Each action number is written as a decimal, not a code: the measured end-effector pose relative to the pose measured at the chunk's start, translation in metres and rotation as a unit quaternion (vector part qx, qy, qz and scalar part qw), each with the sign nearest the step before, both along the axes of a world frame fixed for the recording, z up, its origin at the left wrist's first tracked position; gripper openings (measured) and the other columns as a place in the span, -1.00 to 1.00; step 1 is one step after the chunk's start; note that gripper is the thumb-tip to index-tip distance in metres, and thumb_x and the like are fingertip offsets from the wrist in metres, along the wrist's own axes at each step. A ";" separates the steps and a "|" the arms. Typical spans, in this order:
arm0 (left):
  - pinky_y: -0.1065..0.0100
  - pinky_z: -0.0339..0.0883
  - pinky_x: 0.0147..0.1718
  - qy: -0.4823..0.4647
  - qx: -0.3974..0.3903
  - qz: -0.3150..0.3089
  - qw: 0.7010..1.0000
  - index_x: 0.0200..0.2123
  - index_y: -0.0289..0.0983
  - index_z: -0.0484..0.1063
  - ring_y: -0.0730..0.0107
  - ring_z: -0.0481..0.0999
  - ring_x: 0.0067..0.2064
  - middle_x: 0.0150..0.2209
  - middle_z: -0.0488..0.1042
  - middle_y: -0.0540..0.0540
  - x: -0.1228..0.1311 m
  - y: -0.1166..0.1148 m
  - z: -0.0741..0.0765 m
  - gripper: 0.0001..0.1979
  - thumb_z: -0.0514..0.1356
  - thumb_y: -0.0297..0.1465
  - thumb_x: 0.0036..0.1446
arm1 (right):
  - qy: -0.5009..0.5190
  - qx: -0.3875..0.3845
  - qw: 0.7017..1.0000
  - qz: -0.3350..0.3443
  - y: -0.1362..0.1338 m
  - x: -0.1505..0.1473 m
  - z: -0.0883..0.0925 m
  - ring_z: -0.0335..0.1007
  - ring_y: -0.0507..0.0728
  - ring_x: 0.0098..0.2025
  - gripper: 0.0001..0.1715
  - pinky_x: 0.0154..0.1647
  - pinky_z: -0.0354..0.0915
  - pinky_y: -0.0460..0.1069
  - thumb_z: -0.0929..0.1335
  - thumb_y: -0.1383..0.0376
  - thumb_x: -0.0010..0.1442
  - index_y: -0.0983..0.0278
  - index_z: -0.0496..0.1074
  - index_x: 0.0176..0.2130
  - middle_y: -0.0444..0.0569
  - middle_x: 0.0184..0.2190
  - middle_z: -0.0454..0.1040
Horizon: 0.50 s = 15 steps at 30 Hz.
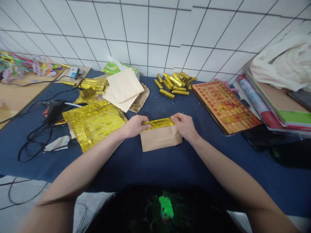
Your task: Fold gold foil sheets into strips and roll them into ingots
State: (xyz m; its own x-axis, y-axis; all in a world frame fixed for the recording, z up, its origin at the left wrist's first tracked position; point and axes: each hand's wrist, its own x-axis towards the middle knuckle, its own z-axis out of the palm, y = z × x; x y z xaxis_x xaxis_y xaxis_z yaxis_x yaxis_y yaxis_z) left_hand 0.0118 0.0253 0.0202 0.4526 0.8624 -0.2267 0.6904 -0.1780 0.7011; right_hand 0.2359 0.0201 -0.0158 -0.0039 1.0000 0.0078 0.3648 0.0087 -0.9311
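Between my two hands stretches a sheet of brown paper with a gold foil face [161,139], its far edge folded over so a gold strip shows on top. My left hand [136,125] pinches the left end of that fold. At the right end, my right hand [186,125] grips the same fold between thumb and fingers. Left of my left hand lie flat gold foil sheets [97,121]. Behind them is a stack of plain brown paper sheets [125,85]. Several rolled gold foil tubes [176,82] sit in a pile beyond my hands.
A black glue gun [54,110] with a looping cord lies at the left. An orange printed packet [225,105] lies at the right, beside stacked books [286,106] and a white cloth bag [284,64]. Colourful pipe cleaners [43,66] are at the far left. A tiled wall borders the back.
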 end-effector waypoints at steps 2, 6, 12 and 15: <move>0.45 -0.06 -0.57 -0.008 0.009 0.010 1.000 -0.61 -0.27 0.19 0.53 0.10 -0.55 -0.65 0.09 0.09 0.001 0.000 -0.001 -0.69 0.02 -0.21 0.06 | -0.001 0.005 1.000 -0.008 0.001 0.000 0.000 0.23 0.03 -0.50 -0.73 -0.48 0.14 -0.06 0.28 0.12 0.02 0.28 0.37 -0.50 -0.13 -0.56 0.37; 0.44 -0.08 -0.57 -0.033 0.001 0.042 0.999 -0.66 -0.26 0.08 0.54 0.03 -0.57 -0.65 0.03 0.09 0.002 0.000 -0.004 -0.64 -0.02 -0.22 0.10 | -0.001 0.006 1.000 -0.004 0.001 0.000 0.002 0.23 0.04 -0.48 -0.72 -0.46 0.15 -0.05 0.28 0.12 0.01 0.28 0.38 -0.49 -0.12 -0.54 0.38; 0.45 -0.07 -0.57 -0.053 0.017 0.064 0.996 -0.60 -0.28 0.19 0.55 0.05 -0.56 -0.63 0.07 0.09 0.001 0.002 -0.008 -0.70 0.01 -0.25 0.09 | 0.025 -0.028 0.999 0.012 0.002 0.002 0.002 0.22 0.03 -0.50 -0.68 -0.49 0.13 -0.05 0.30 0.07 0.00 0.29 0.37 -0.49 -0.11 -0.53 0.38; 0.45 -0.12 -0.59 -0.066 0.006 0.051 0.997 -0.64 -0.26 0.06 0.57 -0.01 -0.58 -0.64 -0.02 0.10 0.001 0.001 -0.007 -0.62 -0.01 -0.17 0.10 | 0.045 -0.032 0.998 0.026 0.003 0.004 0.000 0.19 0.02 -0.52 -0.71 -0.51 0.11 -0.07 0.29 0.11 0.01 0.29 0.35 -0.51 -0.13 -0.55 0.34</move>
